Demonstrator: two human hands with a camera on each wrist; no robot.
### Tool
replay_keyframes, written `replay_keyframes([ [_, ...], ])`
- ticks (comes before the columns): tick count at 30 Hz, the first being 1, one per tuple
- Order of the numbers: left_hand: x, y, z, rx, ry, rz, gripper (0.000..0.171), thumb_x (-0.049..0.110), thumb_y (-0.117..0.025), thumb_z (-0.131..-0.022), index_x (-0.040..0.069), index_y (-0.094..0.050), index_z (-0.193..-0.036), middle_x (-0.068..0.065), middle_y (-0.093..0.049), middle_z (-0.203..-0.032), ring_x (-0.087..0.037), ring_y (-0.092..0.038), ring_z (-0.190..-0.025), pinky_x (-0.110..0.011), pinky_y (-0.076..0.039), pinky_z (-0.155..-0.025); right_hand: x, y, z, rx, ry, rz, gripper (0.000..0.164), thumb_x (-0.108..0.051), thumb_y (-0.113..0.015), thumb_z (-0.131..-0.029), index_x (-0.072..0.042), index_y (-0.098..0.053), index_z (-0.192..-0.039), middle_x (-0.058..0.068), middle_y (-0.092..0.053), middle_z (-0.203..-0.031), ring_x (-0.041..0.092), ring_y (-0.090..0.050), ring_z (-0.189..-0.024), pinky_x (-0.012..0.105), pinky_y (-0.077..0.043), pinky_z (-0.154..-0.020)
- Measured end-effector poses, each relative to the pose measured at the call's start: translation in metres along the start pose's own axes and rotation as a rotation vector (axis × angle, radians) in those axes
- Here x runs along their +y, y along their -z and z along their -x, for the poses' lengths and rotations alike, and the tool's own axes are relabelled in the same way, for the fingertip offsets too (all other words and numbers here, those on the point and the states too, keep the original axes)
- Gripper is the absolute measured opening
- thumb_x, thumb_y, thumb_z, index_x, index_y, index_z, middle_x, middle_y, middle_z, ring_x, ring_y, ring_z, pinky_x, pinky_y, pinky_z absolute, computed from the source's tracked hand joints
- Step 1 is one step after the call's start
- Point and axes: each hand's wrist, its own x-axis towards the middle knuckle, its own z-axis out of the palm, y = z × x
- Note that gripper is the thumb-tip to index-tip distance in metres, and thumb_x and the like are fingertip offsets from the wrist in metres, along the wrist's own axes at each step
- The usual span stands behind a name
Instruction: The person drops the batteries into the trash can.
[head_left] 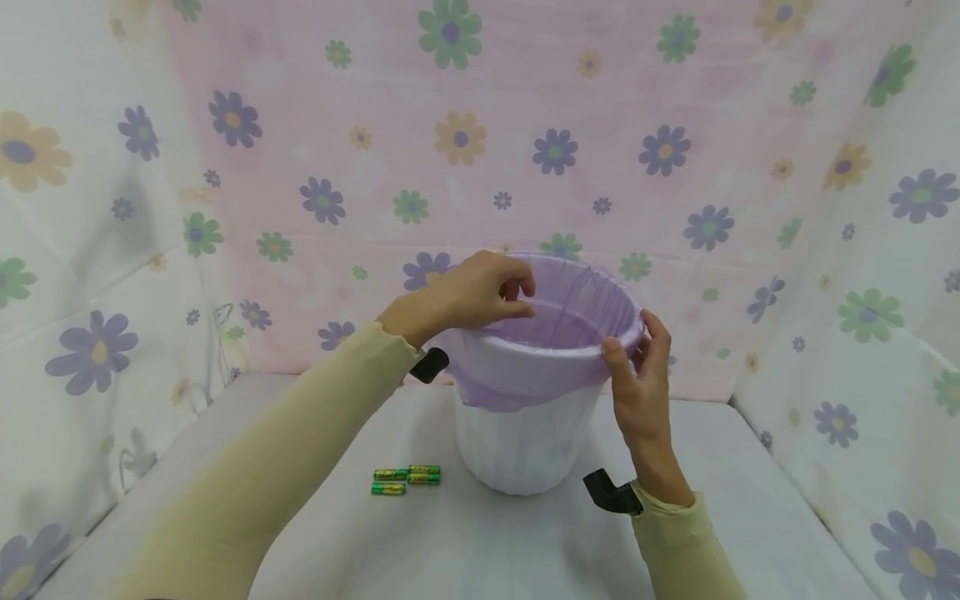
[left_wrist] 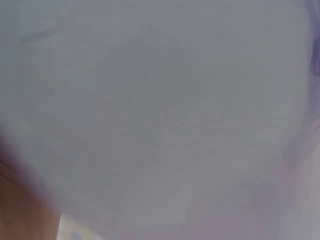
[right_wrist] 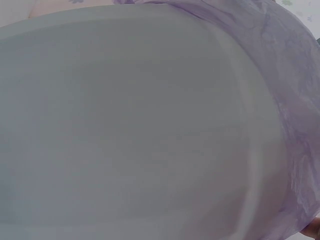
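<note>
A purple trash bag lines a white trash bin, its edge folded over the rim and hanging down outside. My left hand is at the left side of the rim, fingers loosely bent over the opening, with a visible gap between thumb and fingers. At the right side of the rim, my right hand pinches the bag's folded edge, thumb toward me and fingers round the far side. The bin's white wall fills most of the right wrist view, beside the crinkled bag. The left wrist view is blurred and pale.
Several green-and-yellow batteries lie on the white tabletop, left of the bin's base. Flower-printed cloth hangs behind the table and along both sides.
</note>
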Motion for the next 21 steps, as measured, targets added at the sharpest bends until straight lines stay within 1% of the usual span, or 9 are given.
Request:
replay_keyframes([
  [7,0.011,0.013,0.027,0.034,-0.041,0.011,0.014,0.02,-0.067,-0.081,0.012,-0.061,-0.091,0.002,-0.052,-0.069,-0.011,-0.047,-0.065,-0.024,-0.041,-0.064,0.0,-0.001,0.001,0.016,-0.003,0.002,0.061,-0.026,-0.055,-0.088,-0.025,-0.022,-0.139,0.014,-0.038,-0.128,0.02,-0.044,-0.109,0.038,-0.036,-0.09],
  [9,0.012,0.015,0.035,0.046,-0.064,0.011,0.014,0.02,-0.067,-0.082,0.011,-0.061,-0.091,0.003,-0.052,-0.07,-0.011,-0.047,-0.065,-0.024,-0.041,-0.064,0.0,-0.001,0.001,0.019,0.0,0.004,0.061,-0.025,-0.055,-0.088,-0.024,-0.022,-0.139,0.014,-0.038,-0.128,0.02,-0.044,-0.109,0.037,-0.036,-0.09],
  [14,0.011,0.018,0.053,0.108,-0.137,0.0,0.013,0.018,-0.068,-0.081,0.01,-0.061,-0.089,0.004,-0.053,-0.072,-0.009,-0.047,-0.066,-0.024,-0.042,-0.063,0.001,-0.001,-0.002,0.016,0.018,-0.012,0.06,-0.024,-0.055,-0.088,-0.024,-0.023,-0.139,0.016,-0.039,-0.127,0.02,-0.044,-0.109,0.033,-0.038,-0.088],
  [17,0.01,0.018,0.065,0.132,-0.154,-0.003,0.014,0.018,-0.069,-0.08,0.011,-0.062,-0.09,0.006,-0.053,-0.073,-0.007,-0.048,-0.067,-0.024,-0.044,-0.063,0.001,0.0,-0.002,0.019,0.017,-0.019,0.059,-0.024,-0.055,-0.088,-0.025,-0.024,-0.138,0.016,-0.039,-0.126,0.02,-0.045,-0.108,0.031,-0.038,-0.087],
  [21,0.007,0.017,0.082,0.162,-0.177,0.002,0.014,0.018,-0.069,-0.08,0.01,-0.062,-0.09,0.007,-0.052,-0.073,-0.009,-0.047,-0.069,-0.026,-0.044,-0.063,0.002,-0.001,-0.001,0.015,0.008,-0.018,0.059,-0.024,-0.055,-0.088,-0.025,-0.024,-0.139,0.016,-0.038,-0.127,0.02,-0.044,-0.108,0.032,-0.038,-0.088],
])
